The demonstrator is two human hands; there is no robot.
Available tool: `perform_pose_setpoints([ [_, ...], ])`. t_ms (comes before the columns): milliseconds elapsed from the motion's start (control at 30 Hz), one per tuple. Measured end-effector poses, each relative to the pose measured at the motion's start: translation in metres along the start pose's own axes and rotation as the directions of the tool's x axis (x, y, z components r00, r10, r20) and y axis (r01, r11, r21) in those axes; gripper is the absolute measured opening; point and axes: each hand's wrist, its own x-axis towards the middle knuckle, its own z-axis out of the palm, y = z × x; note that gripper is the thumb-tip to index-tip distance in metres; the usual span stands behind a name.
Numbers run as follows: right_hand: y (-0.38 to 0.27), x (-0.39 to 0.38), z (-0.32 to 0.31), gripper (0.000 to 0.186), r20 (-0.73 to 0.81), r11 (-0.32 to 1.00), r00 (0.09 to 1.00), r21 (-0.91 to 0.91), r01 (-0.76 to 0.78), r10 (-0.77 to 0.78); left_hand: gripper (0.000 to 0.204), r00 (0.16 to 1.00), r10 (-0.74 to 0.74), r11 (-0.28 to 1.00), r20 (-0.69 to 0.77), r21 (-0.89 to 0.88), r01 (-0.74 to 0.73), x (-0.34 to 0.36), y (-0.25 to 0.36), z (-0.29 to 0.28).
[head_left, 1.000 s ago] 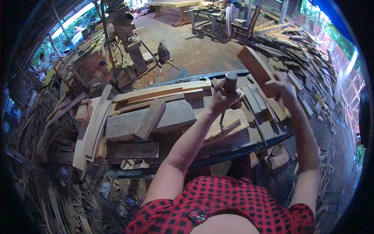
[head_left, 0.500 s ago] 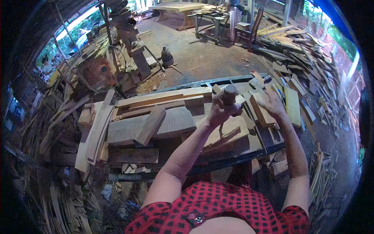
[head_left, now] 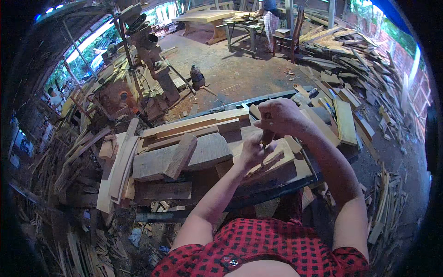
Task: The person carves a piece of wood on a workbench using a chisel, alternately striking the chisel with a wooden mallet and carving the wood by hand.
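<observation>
My right hand [head_left: 281, 115] is closed over the top of a tool's dark handle [head_left: 267, 136], apparently a chisel. Directly below it, my left hand [head_left: 252, 150] grips the same tool. Its thin shank points down to a pale timber piece [head_left: 281, 166] with a rough cut along it; contact at the tip is too small to tell. To the left lie a greyish plank [head_left: 207, 152] and a short slanted offcut [head_left: 180, 156] on the bench. Wood blocks [head_left: 318, 127] lie to the right, partly hidden by my right forearm.
The bench [head_left: 161, 216] has a dark metal edge and holds several boards. Scrap piles [head_left: 60, 175] flank it. Across the dusty floor stand a machine [head_left: 147, 41], a wooden table [head_left: 203, 16], a chair [head_left: 288, 41] and a standing person [head_left: 267, 21]; another person [head_left: 55, 98] is at far left.
My right hand held a wooden block raised, lowered it to the bench's right side, and is now on the tool's handle. My left hand has moved lower and slightly left.
</observation>
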Motion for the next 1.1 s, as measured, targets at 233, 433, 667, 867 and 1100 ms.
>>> perform_pose_setpoints([
  [233,0.044,0.001,0.006,0.035,0.039,0.898,0.973,0.380,-0.224,0.227,0.077,0.970,-0.236,0.744,0.064,0.654,0.138,-0.056,-0.023,0.011],
  [433,0.103,-0.028,0.012,0.026,-0.069,0.811,0.915,0.494,-0.314,0.397,0.072,0.960,-0.271,0.765,0.071,0.621,0.170,-0.056,-0.025,0.011],
  [667,0.157,-0.161,0.078,0.032,-0.079,0.540,0.765,0.755,-0.373,0.639,0.072,0.973,-0.227,0.770,0.046,0.620,0.150,-0.058,-0.030,0.013],
  [867,0.124,-0.249,0.160,0.028,0.310,0.330,0.665,0.681,-0.654,0.680,0.074,0.967,-0.247,0.763,0.055,0.627,0.159,-0.060,-0.033,0.016],
  [1100,0.077,-0.254,0.202,0.036,0.335,0.339,0.734,0.723,-0.602,0.590,0.061,0.998,-0.009,0.829,-0.057,0.558,0.039,-0.068,-0.042,0.014],
])
